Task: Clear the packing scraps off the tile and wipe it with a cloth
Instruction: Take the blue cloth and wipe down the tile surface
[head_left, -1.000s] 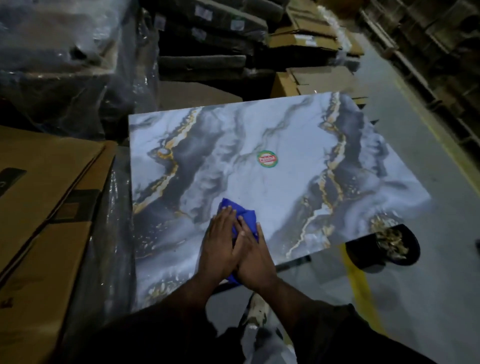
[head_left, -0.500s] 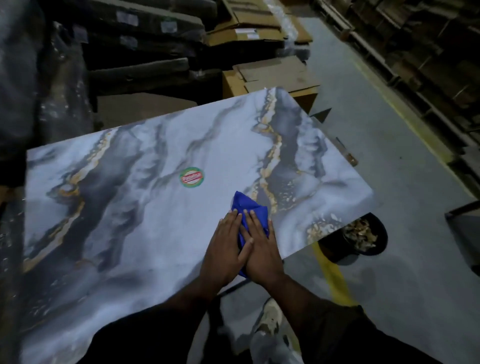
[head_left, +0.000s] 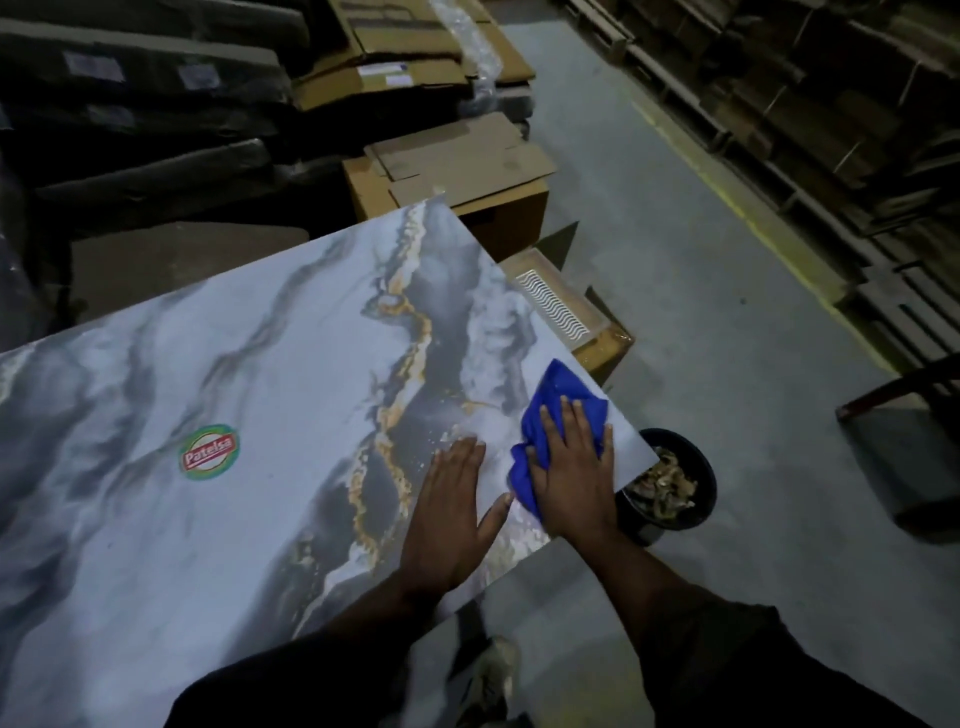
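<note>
A large marble-patterned tile (head_left: 234, 519), grey-white with gold veins, fills the left and middle of the view and carries a round green and red sticker (head_left: 209, 453). A blue cloth (head_left: 550, 410) lies near the tile's right corner. My right hand (head_left: 571, 470) presses flat on the cloth with straight fingers. My left hand (head_left: 449, 514) rests flat on the bare tile just left of the cloth, apart from my right hand.
A black bucket (head_left: 698, 467) holding brownish scraps stands on the concrete floor just past the tile's right corner. Cardboard boxes (head_left: 457, 166) and wrapped stacks (head_left: 145, 104) stand behind the tile. A tile edge with a wavy pattern (head_left: 556, 306) shows beside it. Racks (head_left: 831, 130) line the right.
Both hands and the cloth have slid rightward along the tile toward its right corner. My left hand has come off the cloth onto bare tile.
</note>
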